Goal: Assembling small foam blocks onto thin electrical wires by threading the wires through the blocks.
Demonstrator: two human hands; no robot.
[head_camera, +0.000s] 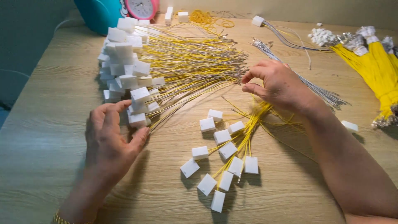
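On the wooden counter [54, 83], the left hand [110, 139] rests at the near end of a big pile of white blocks [124, 70], each block tied to a thin yellow wire [190, 66]; its fingers are loosely curled, thumb and forefinger touching the nearest blocks without plainly gripping one. The wires of that pile fan out to the right, and their bare metal ends bunch together just beside the right hand [277, 85]. The right hand is pinched, thumb against forefinger, at those wire tips; whether it truly holds a strand is too fine to tell. Beneath its wrist lies a smaller bunch of yellow wires [248, 128] whose white blocks [224, 166] spread toward the near edge of the counter. A grey wire bundle [315, 89] runs diagonally behind the right hand, and a thick sheaf of yellow cables [379, 70] lies along the right edge, with a lone white block [349, 126] near the forearm. At the far edge stand a teal container [97, 14] and a pink clock [141, 8]. Bare counter shows to the left of the left hand and between the two hands toward the near edge.
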